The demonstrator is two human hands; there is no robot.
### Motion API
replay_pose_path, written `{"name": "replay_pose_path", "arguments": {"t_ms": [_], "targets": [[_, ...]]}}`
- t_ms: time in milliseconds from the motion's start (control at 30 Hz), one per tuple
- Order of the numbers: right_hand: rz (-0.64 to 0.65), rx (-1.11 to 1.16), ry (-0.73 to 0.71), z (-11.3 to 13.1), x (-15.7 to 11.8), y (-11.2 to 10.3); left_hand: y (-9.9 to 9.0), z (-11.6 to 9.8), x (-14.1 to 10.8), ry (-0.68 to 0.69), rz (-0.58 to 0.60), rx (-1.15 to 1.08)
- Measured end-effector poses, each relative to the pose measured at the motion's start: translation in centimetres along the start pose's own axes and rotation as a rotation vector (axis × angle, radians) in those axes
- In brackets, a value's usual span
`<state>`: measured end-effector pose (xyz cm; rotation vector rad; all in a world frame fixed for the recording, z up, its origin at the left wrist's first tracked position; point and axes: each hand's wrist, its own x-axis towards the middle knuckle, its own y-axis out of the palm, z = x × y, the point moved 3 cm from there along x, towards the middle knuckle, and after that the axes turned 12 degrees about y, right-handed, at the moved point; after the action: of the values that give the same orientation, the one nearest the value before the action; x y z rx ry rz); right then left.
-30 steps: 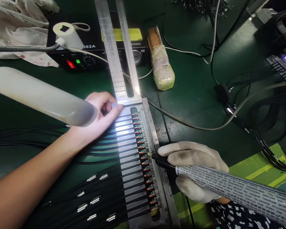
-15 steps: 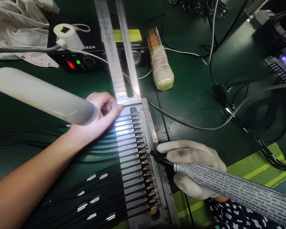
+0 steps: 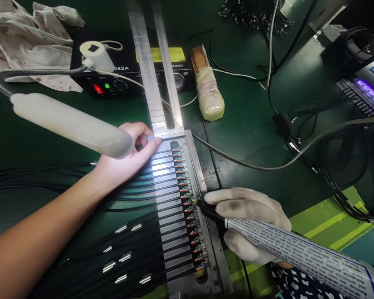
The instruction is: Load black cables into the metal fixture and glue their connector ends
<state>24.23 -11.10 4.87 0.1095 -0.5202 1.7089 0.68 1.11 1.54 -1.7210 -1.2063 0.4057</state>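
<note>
A metal cable fixture (image 3: pixel 179 286) runs lengthwise down the bench, its straight right rail facing a stretch of green tabletop (image 3: pixel 246 137) crossed by a grey cord (image 3: pixel 252 165) and a thin black cable; on the left side, room is narrower, since the white lamp head (image 3: pixel 68 122) overlaps the left hand (image 3: pixel 129 166) in view (the gap in depth cannot be told). The fixture is bare, dull metal, brightly lit near its upper end, where a slotted metal bar (image 3: pixel 146 66) adjoins. Across it lie parallel black cables (image 3: pixel 174 232), each ending in a small connector (image 3: pixel 186 189) with exposed coloured wires. The bare left hand pinches the fixture's upper left corner, thumb on top, the other fingers curled and partly hidden. The right hand (image 3: pixel 262 212), in a soiled white knit glove, grasps a cylindrical applicator (image 3: pixel 299 249), its smooth pale barrel printed with dark lines, gloved digits above and below. The applicator slants up and leftward through the grip; its tapered black nose (image 3: pixel 209 211) projects beyond the fingertips over the right rail, and the yellowish tip lies at the connector row, contact being indistinguishable.
</note>
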Motion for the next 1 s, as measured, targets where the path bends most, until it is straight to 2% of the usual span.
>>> {"name": "replay_pose_path", "arguments": {"t_ms": [267,433,600,867,1000], "targets": [[-0.023,0.019,-0.045,0.0,0.1,0.0,0.0,-0.2,0.0,-0.002,0.02,-0.007],[0.018,-0.014,-0.014,0.0,0.3,0.0,0.2,0.0,0.0,-0.011,-0.005,-0.013],[-0.019,0.025,-0.017,0.0,0.2,0.0,0.1,0.1,0.0,-0.012,-0.003,-0.011],[0.004,0.024,-0.013,0.1,0.3,0.0,0.2,0.1,0.0,-0.009,-0.002,-0.014],[-0.1,0.099,0.025,0.2,-0.6,-0.2,0.2,0.1,0.0,-0.012,-0.009,-0.019]]}}
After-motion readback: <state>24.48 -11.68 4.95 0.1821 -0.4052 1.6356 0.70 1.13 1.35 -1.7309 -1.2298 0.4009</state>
